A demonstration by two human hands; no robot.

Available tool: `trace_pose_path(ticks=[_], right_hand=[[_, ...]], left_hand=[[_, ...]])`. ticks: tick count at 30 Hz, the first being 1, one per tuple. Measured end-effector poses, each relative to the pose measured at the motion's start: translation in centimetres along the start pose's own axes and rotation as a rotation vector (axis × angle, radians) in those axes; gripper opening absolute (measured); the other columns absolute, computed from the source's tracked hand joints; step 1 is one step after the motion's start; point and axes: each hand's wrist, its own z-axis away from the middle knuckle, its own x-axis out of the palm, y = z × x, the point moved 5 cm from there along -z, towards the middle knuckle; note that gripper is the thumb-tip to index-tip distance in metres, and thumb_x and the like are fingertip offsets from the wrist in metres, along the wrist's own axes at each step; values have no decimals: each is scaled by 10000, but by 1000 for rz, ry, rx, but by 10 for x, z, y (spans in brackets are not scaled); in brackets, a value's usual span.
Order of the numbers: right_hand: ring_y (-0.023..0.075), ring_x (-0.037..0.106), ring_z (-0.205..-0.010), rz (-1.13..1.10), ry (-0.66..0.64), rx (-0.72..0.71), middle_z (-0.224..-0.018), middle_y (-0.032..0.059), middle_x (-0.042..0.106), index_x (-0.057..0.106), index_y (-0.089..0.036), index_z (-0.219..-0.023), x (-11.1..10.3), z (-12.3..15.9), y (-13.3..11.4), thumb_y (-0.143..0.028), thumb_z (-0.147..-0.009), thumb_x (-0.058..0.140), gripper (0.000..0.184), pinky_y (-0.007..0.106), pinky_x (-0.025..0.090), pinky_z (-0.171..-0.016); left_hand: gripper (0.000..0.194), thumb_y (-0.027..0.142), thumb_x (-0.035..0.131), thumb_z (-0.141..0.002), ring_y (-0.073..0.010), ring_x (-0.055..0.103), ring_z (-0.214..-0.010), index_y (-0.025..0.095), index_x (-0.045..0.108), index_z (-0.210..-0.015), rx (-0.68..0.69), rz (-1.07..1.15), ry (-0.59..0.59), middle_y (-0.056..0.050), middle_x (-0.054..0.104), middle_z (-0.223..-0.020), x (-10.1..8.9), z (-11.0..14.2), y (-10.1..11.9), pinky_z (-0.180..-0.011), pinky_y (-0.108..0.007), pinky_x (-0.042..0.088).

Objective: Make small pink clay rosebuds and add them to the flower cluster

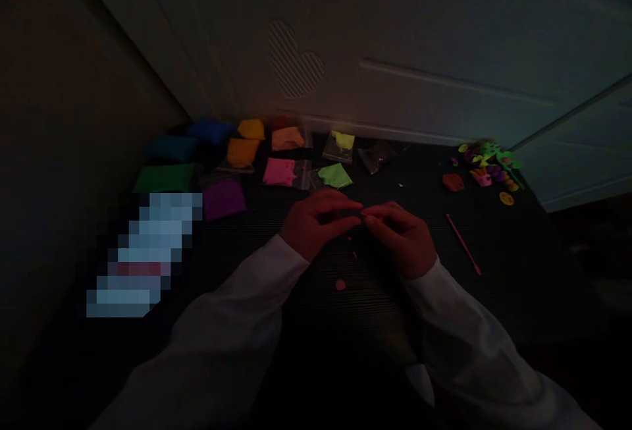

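In the dim head view, my left hand [320, 219] and my right hand [405, 236] meet fingertip to fingertip above the dark table. Thumb and index finger of each are drawn together around a tiny piece of clay [364, 213], mostly hidden by the fingers; its shape is unclear. Below the hands lie a flat pink clay disc [340, 284] and a few small pink bits [354, 255]. A thin pink modelling tool [463, 244] rests to the right of my right hand.
Bags of coloured clay stand along the back left, among them pink [279, 172], light green [334, 175], purple [224, 199] and blue [210, 131]. Small colourful clay pieces [488, 163] and a red lump [453, 182] sit back right. A pale panel [395, 41] rises behind; a blurred sheet [148, 252] lies left.
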Motion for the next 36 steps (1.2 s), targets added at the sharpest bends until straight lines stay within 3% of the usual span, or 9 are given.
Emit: trace_pose_path(ticks=[5, 13, 18, 24, 28, 31, 36], right_hand=[[113, 496, -742, -57, -72, 2, -803, 4, 546, 631, -235, -896, 2, 2, -2, -306, -764, 505, 195, 263, 375, -666], [85, 434, -614, -202, -145, 106, -737, -11, 513, 615, -278, -962, 6, 6, 3, -330, -749, 520, 238, 228, 339, -545], [58, 386, -532, -428, -144, 264, -648, -34, 474, 581, -267, -1004, 10, 7, 10, -331, -722, 553, 291, 201, 306, -482], [16, 299, -390, -645, -177, 496, -600, -41, 474, 578, -179, -830, 18, 8, 20, -379, -689, 579, 245, 164, 200, -355], [13, 323, -376, -643, -203, 493, -574, -45, 496, 559, -161, -700, 20, 8, 22, -338, -643, 634, 201, 159, 219, -351], [17, 336, -382, -620, -158, 456, -529, -60, 470, 569, -166, -710, 18, 7, 23, -318, -633, 651, 189, 158, 236, -361], [32, 406, -455, -356, -32, 281, -598, -45, 528, 586, -179, -725, 8, 4, 15, -322, -651, 636, 168, 173, 303, -423]], left_hand=[[201, 300, 617, -663, -95, 548, -680, 249, 651, -855, 36, -62, 74, -11, 606, -842, -3, 2, 4, -585, -212, 444], [126, 274, 617, -667, -104, 562, -708, 246, 654, -784, 65, -75, 155, 3, 616, -797, -5, 4, 5, -626, -234, 454], [98, 278, 605, -676, -113, 562, -704, 238, 651, -753, 77, -107, 158, -6, 616, -790, -6, 5, 5, -619, -247, 452], [90, 229, 601, -680, -127, 567, -734, 249, 665, -741, 236, -178, 100, -15, 636, -768, -3, 6, 17, -687, -283, 455], [93, 194, 597, -682, -137, 562, -757, 233, 665, -732, 312, -182, 78, -27, 653, -748, -1, 6, 22, -717, -301, 446], [132, 217, 597, -684, -132, 557, -769, 242, 655, -800, 249, -179, 68, -22, 648, -816, 0, 6, 19, -714, -290, 444], [249, 301, 586, -688, -113, 561, -726, 227, 619, -923, -67, -20, -13, -21, 624, -923, 0, 2, -1, -639, -242, 451]])
